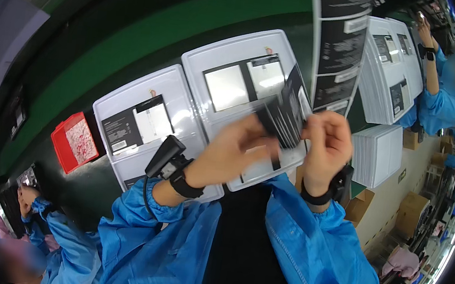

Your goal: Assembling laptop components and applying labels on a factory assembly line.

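The dark printed sheet [280, 117] is held up over the larger white tray [236, 44], and the relation that matters most, as I judge it, is its lie between the two hands; from the right hand [327, 146] it sits at about ten o'clock, from the left hand [237, 152] at about one o'clock; its long axis seems to slant from eleven towards five, though blur and what looks like a fold leave that unsure. The right hand is the nearer — thumb and forefinger appear to pinch the sheet's edge at its four o'clock side, the other fingers curled in; the left fingers reach towards its lower edge, but they are smeared by motion, and I cannot tell whether they touch it, press together or stand apart. Beyond the sheet, at one o'clock from the right hand's knuckles, hangs or lies a long black label strip [339, 51]; a second white tray [132, 88] rests at ten o'clock from the left hand on the dark bench [85, 192] — the red bin [59, 147] is farther out, at nine o'clock.
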A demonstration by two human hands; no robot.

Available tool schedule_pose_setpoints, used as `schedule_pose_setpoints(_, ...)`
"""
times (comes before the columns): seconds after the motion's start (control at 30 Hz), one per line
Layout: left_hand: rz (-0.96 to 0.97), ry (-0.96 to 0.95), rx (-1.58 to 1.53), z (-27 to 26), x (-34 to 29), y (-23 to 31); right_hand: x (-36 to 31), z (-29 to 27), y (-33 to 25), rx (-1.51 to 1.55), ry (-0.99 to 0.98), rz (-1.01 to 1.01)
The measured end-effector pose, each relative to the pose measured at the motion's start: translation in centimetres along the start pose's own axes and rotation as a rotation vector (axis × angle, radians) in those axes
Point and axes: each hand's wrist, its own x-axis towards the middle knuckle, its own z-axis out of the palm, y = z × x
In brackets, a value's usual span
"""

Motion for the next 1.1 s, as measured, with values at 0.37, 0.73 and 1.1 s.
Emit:
schedule_pose_setpoints(0.37,-0.101,0.309,0.586,-7.4,-3.4,0.5,6.0,1.8,2.5,-0.486,-0.486,-0.068)
schedule_pose_setpoints(0.73,-0.262,0.315,0.985,-8.9,-2.6,2.5,7.5,4.2,3.0,-0.665,-0.806,0.073)
schedule_pose_setpoints(1.1,0.100,0.561,1.080,-11.0,-2.0,0.4,9.2,4.9,8.9,-0.408,-0.606,0.556)
